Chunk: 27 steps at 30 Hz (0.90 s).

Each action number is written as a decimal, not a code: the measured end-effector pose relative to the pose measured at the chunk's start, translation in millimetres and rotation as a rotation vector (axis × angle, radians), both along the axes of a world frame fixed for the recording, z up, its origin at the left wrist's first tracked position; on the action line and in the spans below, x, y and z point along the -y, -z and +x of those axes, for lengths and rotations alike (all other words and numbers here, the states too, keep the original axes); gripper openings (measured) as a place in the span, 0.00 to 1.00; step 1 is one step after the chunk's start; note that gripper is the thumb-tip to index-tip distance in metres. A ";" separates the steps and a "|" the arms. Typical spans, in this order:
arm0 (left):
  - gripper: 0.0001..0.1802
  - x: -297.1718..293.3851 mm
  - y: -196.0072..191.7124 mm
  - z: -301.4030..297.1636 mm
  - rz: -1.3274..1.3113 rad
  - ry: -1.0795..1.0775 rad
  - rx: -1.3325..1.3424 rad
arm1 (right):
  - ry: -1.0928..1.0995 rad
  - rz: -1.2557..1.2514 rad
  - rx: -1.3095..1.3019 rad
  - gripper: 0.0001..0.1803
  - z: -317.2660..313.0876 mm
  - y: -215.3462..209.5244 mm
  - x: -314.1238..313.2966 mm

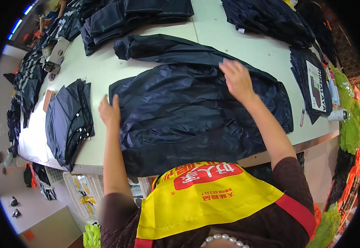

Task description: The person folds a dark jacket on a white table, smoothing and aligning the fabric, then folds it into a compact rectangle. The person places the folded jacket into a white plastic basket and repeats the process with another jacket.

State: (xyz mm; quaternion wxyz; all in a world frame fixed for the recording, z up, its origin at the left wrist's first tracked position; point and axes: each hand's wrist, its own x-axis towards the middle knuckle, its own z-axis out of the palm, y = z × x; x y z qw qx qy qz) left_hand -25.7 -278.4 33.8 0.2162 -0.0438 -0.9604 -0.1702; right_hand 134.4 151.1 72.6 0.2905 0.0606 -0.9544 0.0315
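Dark navy jacket [188, 115] lies spread flat on pale desk [101, 70]. Left hand [109, 110] rests open at jacket's left edge; right hand [237, 78] lies flat on its far right part. Folded dark stack [69, 122] just left; more dark stacks [134, 16] at far side. Yellow apron [205, 194] near.

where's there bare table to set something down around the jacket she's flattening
Bare patches on the table: between the dark jacket and the folded stack by the left hand, and beyond the right hand toward the far pile. The right edge by the packaged stack is crowded.
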 end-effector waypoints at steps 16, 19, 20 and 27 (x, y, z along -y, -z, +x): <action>0.29 -29.5 46.0 -119.3 0.078 -0.356 0.295 | 0.846 -0.553 0.553 0.22 -119.6 86.0 -138.2; 0.25 -27.8 40.9 -121.1 0.063 -0.352 0.156 | 0.780 -0.590 0.613 0.25 -120.2 88.9 -155.5; 0.23 -32.9 42.0 -118.9 0.084 -0.235 -0.009 | 0.751 -0.592 0.637 0.27 -120.5 90.2 -160.8; 0.26 -158.2 24.5 10.2 -0.161 0.793 0.086 | 0.111 -0.083 0.427 0.35 -181.9 12.6 -26.4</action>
